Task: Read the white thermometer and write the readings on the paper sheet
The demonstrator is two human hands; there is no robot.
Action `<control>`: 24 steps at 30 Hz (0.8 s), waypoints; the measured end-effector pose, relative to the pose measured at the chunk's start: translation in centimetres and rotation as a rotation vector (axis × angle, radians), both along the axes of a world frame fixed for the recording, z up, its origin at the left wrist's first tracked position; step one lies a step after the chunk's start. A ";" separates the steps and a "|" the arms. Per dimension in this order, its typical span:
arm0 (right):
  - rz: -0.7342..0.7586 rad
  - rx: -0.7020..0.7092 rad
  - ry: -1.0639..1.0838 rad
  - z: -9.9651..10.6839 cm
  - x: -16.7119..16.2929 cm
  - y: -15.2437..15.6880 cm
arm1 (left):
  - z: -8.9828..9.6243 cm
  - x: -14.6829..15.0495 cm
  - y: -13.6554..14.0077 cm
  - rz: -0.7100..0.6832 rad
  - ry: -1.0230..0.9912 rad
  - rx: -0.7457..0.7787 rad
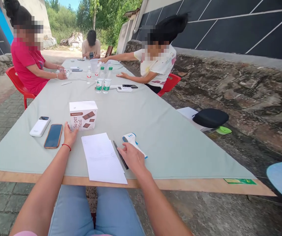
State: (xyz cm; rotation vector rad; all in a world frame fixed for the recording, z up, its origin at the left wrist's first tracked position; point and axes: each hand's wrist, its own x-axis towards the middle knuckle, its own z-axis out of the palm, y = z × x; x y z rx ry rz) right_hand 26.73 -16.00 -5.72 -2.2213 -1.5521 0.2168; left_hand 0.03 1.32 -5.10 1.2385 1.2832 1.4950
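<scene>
My left hand [70, 135] is at the lower left corner of a white box [83, 115] with brown chocolate pictures, fingers apart, touching or nearly touching it. A phone [53, 136] in an orange-brown case lies just left of this hand. My right hand [133, 158] is over the handle of a white and blue infrared thermometer [129, 138], partly hiding it. Its fingers look loosely bent and apart, pointing toward a black pen [121, 155]; I see nothing held in them. Between my hands lie white paper sheets [102, 159], the pen along their right edge.
A white power bank [40, 126] lies left of the phone. Farther up the cloth-covered table [180, 144] stand water bottles [106, 80], with another power bank [124, 89] and phone [130, 86] beside them. Three people sit around the far part. A black case [211, 118] is off to the right.
</scene>
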 end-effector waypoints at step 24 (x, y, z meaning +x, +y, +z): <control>0.257 0.276 1.235 0.8 -10.3 5.0 | -1.1 -0.1 -9.5 -0.349 0.865 0.169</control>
